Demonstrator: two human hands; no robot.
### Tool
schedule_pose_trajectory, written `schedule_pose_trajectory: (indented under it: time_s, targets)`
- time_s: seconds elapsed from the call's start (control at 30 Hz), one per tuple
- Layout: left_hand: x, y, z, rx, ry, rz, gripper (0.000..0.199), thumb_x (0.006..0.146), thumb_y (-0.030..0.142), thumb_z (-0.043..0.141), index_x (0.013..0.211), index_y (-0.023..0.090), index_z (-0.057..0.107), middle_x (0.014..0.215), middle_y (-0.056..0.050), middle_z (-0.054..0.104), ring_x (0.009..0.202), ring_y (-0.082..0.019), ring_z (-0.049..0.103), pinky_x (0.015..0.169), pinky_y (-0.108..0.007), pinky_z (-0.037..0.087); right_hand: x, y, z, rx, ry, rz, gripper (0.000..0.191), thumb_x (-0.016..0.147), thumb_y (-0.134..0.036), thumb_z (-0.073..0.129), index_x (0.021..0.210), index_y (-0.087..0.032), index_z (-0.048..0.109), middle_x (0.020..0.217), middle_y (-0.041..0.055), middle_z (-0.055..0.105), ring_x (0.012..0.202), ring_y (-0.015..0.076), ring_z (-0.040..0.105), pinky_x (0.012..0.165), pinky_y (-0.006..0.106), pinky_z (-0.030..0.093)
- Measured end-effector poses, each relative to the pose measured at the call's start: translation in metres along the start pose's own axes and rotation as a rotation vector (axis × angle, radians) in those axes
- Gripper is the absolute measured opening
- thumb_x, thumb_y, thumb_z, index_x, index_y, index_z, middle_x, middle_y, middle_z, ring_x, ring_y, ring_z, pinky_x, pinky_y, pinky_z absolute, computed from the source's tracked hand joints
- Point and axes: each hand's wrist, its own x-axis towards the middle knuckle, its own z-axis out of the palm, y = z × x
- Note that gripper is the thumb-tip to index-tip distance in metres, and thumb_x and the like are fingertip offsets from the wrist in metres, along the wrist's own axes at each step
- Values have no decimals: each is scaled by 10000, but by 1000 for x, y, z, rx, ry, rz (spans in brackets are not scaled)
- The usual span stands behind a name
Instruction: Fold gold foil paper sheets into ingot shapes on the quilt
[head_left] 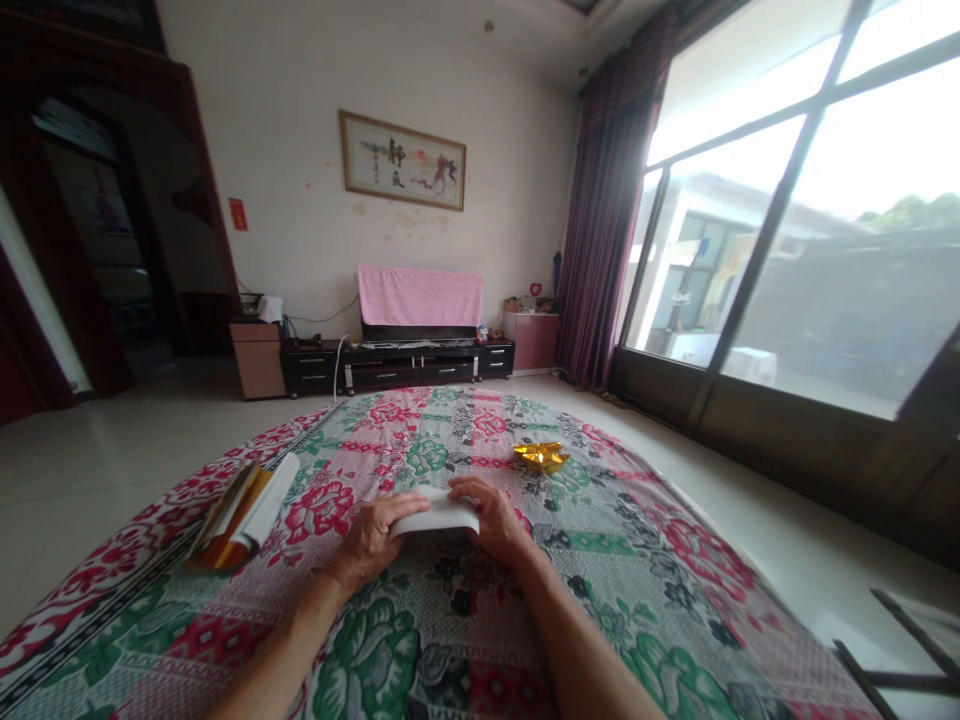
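Both of my hands grip a small white sheet of paper (437, 512) just above the flowered cloth. My left hand (375, 535) pinches its left end, thumb and fingers closed on it. At the other end, my right hand (491, 515) is closed around the edge, and the sheet curves downward between the two. Beyond my right hand lies a folded piece of shiny gold foil paper (541, 457). To the left, a loose stack of gold and white paper sheets (244, 515) rests on the cloth, its sheets curling upward.
A patterned cloth in red, green and grey covers the round table (375, 640). Across the room stands a low black cabinet (412, 370) with a pink towel (420, 295) above it. Dark metal bars (892, 660) stand at the lower right, beside the table.
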Motion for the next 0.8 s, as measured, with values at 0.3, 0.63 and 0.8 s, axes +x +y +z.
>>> schedule_pose_trajectory:
  time_s: [0.3,0.63,0.8]
  targets:
    - [-2,6,-4,72,-159,-10,254,798,258,503,952,265,706,994,-43,702,928,-197,636,946,-382,423,-4,2,-3,-110,-151,23,184,638,-97,589,760,-194,688,867,41,708,804,176,650,762,283,487]
    - [0,3,-10,35,-164,-118,165,736,269,547,690,194,687,783,-18,654,596,-106,537,574,-200,436,-3,-1,-9,-104,-192,28,196,596,-108,539,679,-206,687,845,18,699,767,161,632,727,263,481]
    - [3,8,-17,-4,-183,-167,214,759,293,525,694,177,693,750,-20,643,621,-121,540,561,-200,415,-2,-3,-15,-44,-207,191,133,619,-138,573,666,-196,683,769,-7,672,691,142,594,632,218,442]
